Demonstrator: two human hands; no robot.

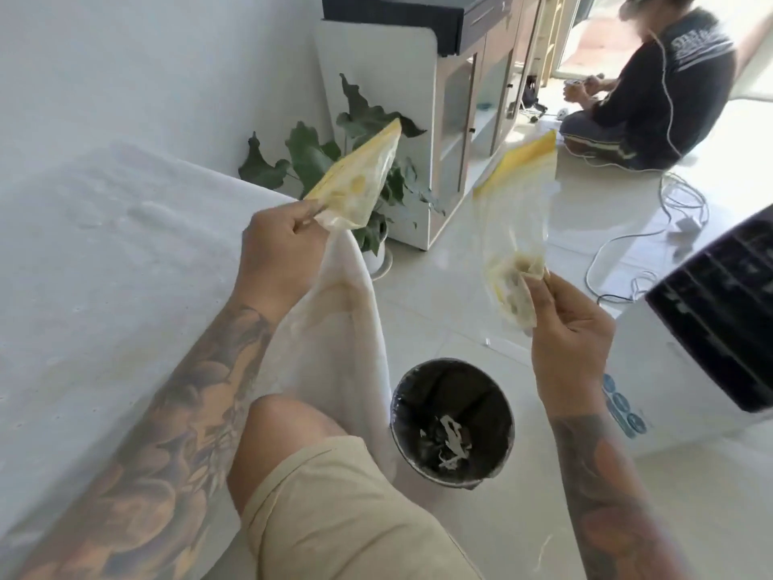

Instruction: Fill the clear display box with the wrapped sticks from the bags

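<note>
My left hand (281, 249) grips the crumpled bottom of a clear plastic bag with a yellow strip (355, 177), held up past the table corner. My right hand (569, 328) pinches the bunched bottom of a second clear bag with a yellow top (516, 194), held above the floor. Both bags look limp, and I see no wrapped sticks in them. The clear display box is not in view.
A table under a white cloth (104, 253) fills the left. A black-lined waste bin (451, 420) with scraps stands on the floor by my knee (288, 433). A potted plant (376, 244), cabinets (456, 131), loose cables (669, 215), a white and black appliance (711, 328) and a seated person (652, 102) lie beyond.
</note>
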